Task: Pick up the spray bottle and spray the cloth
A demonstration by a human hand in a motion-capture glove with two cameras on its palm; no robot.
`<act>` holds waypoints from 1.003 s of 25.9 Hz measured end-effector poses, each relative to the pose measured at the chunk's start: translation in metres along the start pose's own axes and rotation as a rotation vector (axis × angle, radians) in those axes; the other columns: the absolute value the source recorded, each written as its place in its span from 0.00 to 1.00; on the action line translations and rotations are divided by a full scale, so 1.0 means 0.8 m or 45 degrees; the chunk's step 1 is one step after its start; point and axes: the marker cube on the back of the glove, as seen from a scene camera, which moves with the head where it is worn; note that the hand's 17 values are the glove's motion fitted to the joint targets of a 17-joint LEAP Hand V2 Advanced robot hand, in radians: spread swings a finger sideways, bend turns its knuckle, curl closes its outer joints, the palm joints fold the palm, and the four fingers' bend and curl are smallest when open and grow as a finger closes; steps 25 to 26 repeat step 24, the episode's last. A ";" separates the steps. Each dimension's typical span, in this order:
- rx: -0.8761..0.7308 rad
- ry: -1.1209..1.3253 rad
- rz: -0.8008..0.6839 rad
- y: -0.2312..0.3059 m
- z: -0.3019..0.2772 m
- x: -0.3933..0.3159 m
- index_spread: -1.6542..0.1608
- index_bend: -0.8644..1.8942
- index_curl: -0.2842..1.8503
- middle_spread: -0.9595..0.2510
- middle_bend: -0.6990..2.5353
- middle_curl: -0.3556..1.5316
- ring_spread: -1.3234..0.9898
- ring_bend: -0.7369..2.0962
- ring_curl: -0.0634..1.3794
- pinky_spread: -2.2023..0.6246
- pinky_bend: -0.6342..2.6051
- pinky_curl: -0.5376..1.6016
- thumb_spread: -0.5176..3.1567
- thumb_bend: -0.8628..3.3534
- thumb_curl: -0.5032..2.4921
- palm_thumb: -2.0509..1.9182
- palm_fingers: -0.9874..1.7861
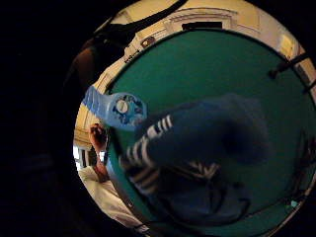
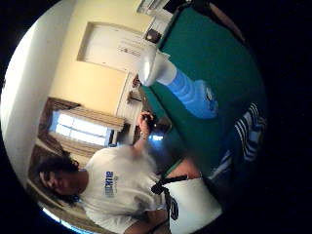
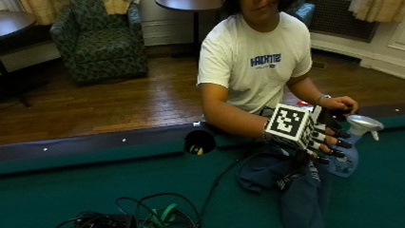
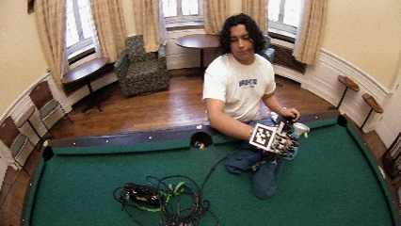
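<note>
A pale blue spray bottle [image 3: 347,159] with a white trigger head stands upright on the green felt near the rail. A dark blue cloth [image 3: 288,183] with white stripes lies crumpled beside it. My gloved right hand [image 3: 326,135] hovers above the cloth, just beside the bottle, with its fingers stretched out toward the bottle and nothing in them. In the little finger side palm view the bottle [image 1: 116,108] stands at the edge of the cloth [image 1: 202,143]. In the thumb side palm view the bottle [image 2: 185,90] stands apart from the palm, the cloth [image 2: 246,131] next to it.
The person's bare left hand [image 3: 338,103] rests at the rail behind the bottle. A corner-less side pocket [image 3: 200,141] sits in the rail [image 3: 95,145]. A tangle of black and green cables [image 3: 136,218] lies on the felt [image 3: 76,190] toward the front.
</note>
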 end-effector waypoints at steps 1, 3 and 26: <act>-0.017 0.057 -0.007 0.007 -0.004 -0.002 0.70 0.35 0.26 0.66 0.28 0.38 0.51 0.40 0.27 0.84 0.34 0.43 0.36 0.19 0.32 0.62 0.50; -0.063 0.192 -0.022 0.019 -0.011 -0.007 0.70 0.36 0.26 0.66 0.28 0.38 0.52 0.40 0.27 0.84 0.34 0.43 0.37 0.19 0.31 0.62 0.50; -0.112 0.626 -0.209 0.053 -0.064 -0.057 0.68 0.36 0.25 0.68 0.27 0.37 0.52 0.36 0.25 0.85 0.34 0.43 0.36 0.19 0.29 0.62 0.46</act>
